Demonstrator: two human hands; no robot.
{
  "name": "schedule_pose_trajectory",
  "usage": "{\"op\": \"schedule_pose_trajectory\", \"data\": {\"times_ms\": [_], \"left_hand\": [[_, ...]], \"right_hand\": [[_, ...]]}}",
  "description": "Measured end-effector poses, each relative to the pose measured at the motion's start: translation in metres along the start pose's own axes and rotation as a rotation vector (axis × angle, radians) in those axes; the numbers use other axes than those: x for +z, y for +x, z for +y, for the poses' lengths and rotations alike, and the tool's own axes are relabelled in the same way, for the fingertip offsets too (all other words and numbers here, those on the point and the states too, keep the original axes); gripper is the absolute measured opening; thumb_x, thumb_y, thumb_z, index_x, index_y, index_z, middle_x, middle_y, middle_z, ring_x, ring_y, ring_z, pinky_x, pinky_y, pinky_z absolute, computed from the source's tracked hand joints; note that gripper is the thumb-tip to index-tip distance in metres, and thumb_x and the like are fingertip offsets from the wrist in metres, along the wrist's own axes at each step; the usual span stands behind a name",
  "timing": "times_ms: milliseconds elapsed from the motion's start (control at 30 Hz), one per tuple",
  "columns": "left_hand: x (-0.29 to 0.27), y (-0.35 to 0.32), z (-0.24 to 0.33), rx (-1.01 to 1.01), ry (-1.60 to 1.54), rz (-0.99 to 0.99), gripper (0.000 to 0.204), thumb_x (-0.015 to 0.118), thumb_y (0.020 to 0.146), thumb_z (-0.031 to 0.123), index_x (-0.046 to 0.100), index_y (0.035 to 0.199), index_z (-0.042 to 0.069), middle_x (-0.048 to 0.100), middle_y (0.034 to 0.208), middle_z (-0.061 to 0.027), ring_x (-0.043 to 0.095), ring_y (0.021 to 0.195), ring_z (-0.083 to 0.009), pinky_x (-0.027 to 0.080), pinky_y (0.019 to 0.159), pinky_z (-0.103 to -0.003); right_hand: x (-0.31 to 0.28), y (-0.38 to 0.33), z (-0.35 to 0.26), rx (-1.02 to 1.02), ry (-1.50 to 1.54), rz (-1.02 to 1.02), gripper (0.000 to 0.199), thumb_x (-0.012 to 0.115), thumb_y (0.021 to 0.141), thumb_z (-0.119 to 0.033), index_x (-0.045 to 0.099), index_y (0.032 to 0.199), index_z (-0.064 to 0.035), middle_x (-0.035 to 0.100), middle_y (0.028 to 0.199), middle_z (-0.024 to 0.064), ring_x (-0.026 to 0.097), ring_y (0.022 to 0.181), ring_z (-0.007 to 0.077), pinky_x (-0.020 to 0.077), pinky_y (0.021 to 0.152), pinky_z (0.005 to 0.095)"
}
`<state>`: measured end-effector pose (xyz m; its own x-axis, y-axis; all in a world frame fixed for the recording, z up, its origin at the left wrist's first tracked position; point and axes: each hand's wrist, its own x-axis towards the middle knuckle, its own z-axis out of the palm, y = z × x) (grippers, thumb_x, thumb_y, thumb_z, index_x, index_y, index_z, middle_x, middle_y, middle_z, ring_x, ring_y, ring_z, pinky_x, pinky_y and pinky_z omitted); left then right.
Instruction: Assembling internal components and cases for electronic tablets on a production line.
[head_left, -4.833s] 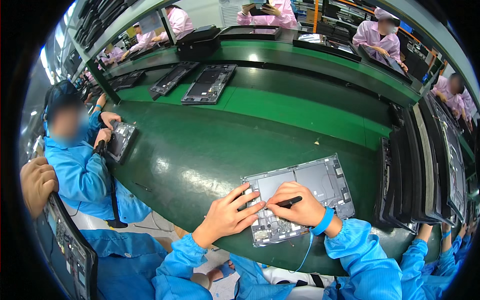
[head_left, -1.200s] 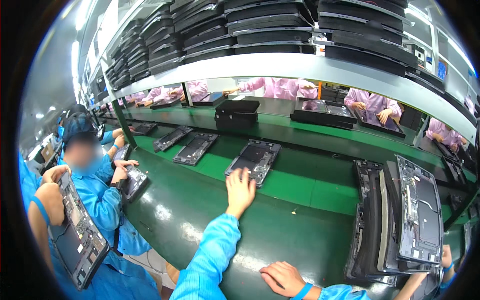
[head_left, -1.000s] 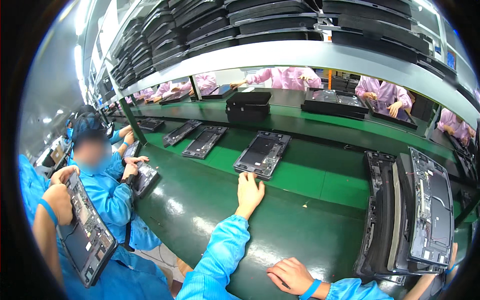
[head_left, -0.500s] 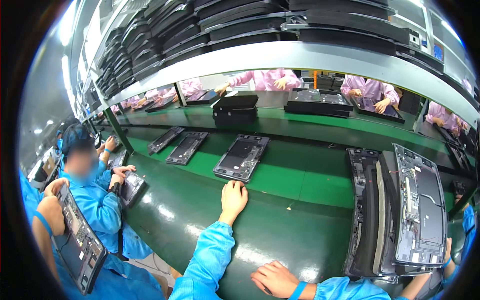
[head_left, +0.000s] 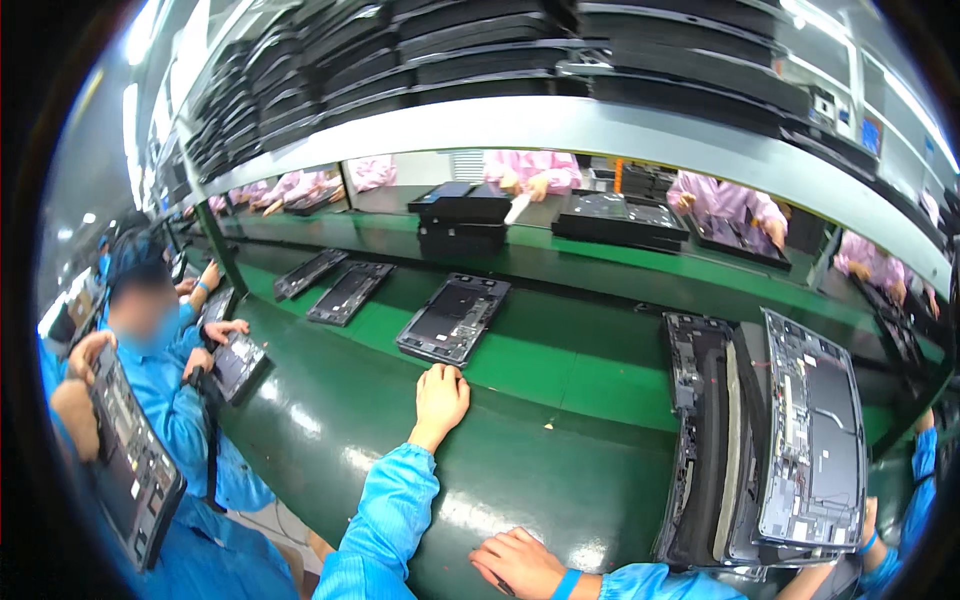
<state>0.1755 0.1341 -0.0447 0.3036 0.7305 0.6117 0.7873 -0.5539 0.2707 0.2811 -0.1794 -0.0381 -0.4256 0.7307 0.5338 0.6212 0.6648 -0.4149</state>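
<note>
We are on an electronics assembly line in a factory. A long green conveyor belt carries open laptop chassis past us, more chassis stand racked on edge at our right, and dark trays fill the shelf overhead. Co-workers in blue smocks sit beside us; others in pink smocks work across the belt.

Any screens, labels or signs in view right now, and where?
Small screen: upper right, by the shelf, a rectangle glowing blue; too small for detail.
No readable labels, signs or packages show.
Left hand rests on the green bench by an open laptop chassis; right hand holds a dark tool.
</note>
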Motion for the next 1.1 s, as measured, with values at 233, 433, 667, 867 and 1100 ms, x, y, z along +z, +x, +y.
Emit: {"op": "schedule_pose_trajectory", "data": {"times_ms": [233, 433, 667, 867, 1100], "left_hand": [[0.002, -0.002, 0.000, 0.005, -0.046, 0.013, 0.016, 0.064, 0.089, 0.019, 0.064, 0.098, 0.006, 0.060, 0.102, -0.0130, 0.059, 0.103, -0.0340, 0.043, 0.101, -0.048], [0.026, 0.000, 0.076, 0.152, -0.158, 0.024, 0.026, 0.070, 0.086, 0.026, 0.068, 0.090, 0.001, 0.065, 0.098, -0.0192, 0.064, 0.090, -0.0385, 0.051, 0.084, -0.052], [0.090, 0.013, 0.238, 0.015, -0.303, -0.455, 0.082, 0.043, 0.098, 0.069, 0.064, 0.132, -0.002, 0.047, 0.148, -0.0289, 0.037, 0.144, -0.0429, 0.025, 0.121, -0.054], [0.135, 0.021, 0.318, -0.030, -0.531, -0.672, 0.093, 0.054, 0.094, 0.069, 0.050, 0.138, -0.013, 0.029, 0.160, -0.0322, 0.014, 0.154, -0.0469, 0.008, 0.125, -0.055], [0.149, 0.038, 0.325, -0.244, -0.549, -0.515, 0.073, 0.082, 0.079, 0.048, 0.051, 0.119, -0.004, 0.056, 0.125, -0.0257, 0.048, 0.127, -0.0407, 0.034, 0.109, -0.052]], "right_hand": [[0.002, 0.000, 0.000, 0.010, -0.023, 0.006, 0.008, 0.066, 0.088, -0.014, 0.061, 0.093, -0.0100, 0.054, 0.087, 0.0103, 0.056, 0.086, 0.0299, 0.0441, 0.080, 0.0433], [-0.008, 0.002, 0.010, 0.038, 0.013, -0.048, 0.013, 0.067, 0.089, -0.015, 0.065, 0.100, -0.0087, 0.060, 0.089, 0.0084, 0.060, 0.088, 0.0273, 0.0448, 0.079, 0.0406], [0.002, -0.006, 0.020, 0.064, 0.009, -0.234, 0.020, 0.065, 0.089, -0.021, 0.066, 0.103, -0.0062, 0.064, 0.099, 0.0118, 0.061, 0.098, 0.0314, 0.0458, 0.086, 0.0437], [0.009, -0.004, 0.017, -0.048, 0.020, 0.194, 0.017, 0.067, 0.088, -0.018, 0.068, 0.087, -0.0012, 0.067, 0.093, 0.0169, 0.064, 0.095, 0.0373, 0.0477, 0.087, 0.0477], [0.058, -0.054, 0.048, 0.357, 0.494, -0.299, 0.048, 0.053, 0.101, -0.034, 0.058, 0.136, 0.0000, 0.054, 0.147, 0.0221, 0.051, 0.134, 0.0343, 0.0427, 0.111, 0.0401]]}}
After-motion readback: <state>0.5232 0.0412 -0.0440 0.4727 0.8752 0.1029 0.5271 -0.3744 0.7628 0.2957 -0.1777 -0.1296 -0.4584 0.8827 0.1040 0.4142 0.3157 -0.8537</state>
